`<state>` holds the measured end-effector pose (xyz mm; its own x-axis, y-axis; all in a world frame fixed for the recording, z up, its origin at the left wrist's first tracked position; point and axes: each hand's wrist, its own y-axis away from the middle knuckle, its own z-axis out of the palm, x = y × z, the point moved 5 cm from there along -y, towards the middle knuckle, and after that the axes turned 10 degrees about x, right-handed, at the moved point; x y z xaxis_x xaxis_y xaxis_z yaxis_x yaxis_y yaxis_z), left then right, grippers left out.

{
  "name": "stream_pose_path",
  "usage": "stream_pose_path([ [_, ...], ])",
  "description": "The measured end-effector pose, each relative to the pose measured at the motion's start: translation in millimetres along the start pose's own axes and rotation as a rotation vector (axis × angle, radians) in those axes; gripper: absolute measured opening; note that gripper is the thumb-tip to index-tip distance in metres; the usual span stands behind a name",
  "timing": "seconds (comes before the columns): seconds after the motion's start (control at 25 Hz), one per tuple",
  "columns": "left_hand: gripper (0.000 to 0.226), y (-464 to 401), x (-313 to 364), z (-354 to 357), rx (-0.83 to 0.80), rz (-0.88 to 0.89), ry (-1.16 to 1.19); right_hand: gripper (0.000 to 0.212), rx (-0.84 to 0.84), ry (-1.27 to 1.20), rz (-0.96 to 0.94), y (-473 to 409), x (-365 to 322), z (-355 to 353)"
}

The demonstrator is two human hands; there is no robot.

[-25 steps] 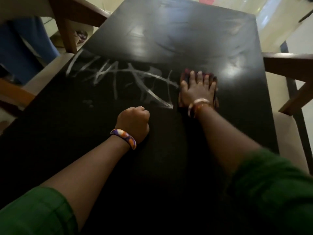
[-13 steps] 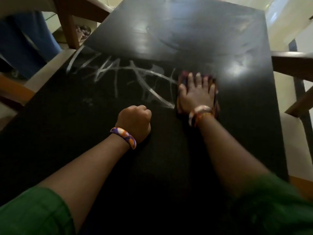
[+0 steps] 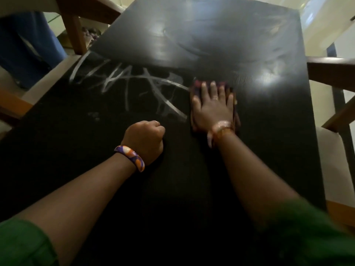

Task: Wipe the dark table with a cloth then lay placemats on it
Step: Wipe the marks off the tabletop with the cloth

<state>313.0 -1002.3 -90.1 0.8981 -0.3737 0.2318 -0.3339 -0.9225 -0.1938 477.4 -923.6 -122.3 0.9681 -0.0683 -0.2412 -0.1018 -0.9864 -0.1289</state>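
Observation:
The dark table (image 3: 211, 35) fills most of the view, with pale chalky streaks (image 3: 124, 81) across its left middle. My right hand (image 3: 212, 104) lies flat with straight fingers, pressing a dark reddish cloth (image 3: 196, 85) against the tabletop just right of the streaks. The cloth shows only at its edges around the hand. My left hand (image 3: 145, 139) rests on the table as a closed fist and holds nothing. No placemats are in sight.
Wooden chairs with pale cushions stand on both sides: one at the left (image 3: 73, 29), another at the right (image 3: 334, 72). A person in blue clothing (image 3: 25, 48) stands at the far left. Pale floor shows beyond the table's far end.
My right hand with the cloth has shifted slightly left and towards me, closer to the streaks. The left fist has stayed where it was.

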Motion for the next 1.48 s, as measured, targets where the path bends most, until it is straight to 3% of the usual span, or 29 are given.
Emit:
stream_pose_path([
  [0.16,0.013,1.3,0.6,4.5,0.068,0.103,-0.041,0.059,-0.051,0.017,0.162,-79.3,15.8,3.5],
  [0.4,0.014,0.4,-1.4,2.7,0.110,0.203,-0.012,0.057,0.000,-0.036,-0.155,93.6,-35.0,-2.2],
  [0.56,0.008,2.9,-4.2,4.1,0.115,0.226,0.017,0.057,-0.038,-0.024,-0.018,-35.4,-34.7,11.7],
  [0.68,0.002,4.3,-8.5,4.1,0.097,0.191,0.041,0.058,-0.098,-0.002,0.065,-81.2,-33.8,14.5],
  [0.92,0.016,2.7,-35.3,-10.4,0.142,0.054,0.139,0.057,0.002,0.004,-0.117,65.7,-57.5,11.1],
  [1.0,0.019,8.5,-53.2,-18.1,0.225,-0.010,0.134,0.058,-0.002,0.023,-0.066,13.4,-59.9,15.8],
  [1.16,0.018,15.6,-85.8,-20.6,0.214,-0.141,0.059,0.058,-0.059,0.002,0.066,-93.6,-63.0,22.7],
  [1.36,0.028,10.6,-87.1,-16.5,0.216,0.021,0.017,0.057,-0.023,-0.005,-0.162,58.1,-90.9,16.3],
  [1.48,0.022,6.4,-88.9,-17.0,0.181,0.034,0.029,0.058,-0.016,0.006,-0.154,20.2,-94.0,24.1],
])
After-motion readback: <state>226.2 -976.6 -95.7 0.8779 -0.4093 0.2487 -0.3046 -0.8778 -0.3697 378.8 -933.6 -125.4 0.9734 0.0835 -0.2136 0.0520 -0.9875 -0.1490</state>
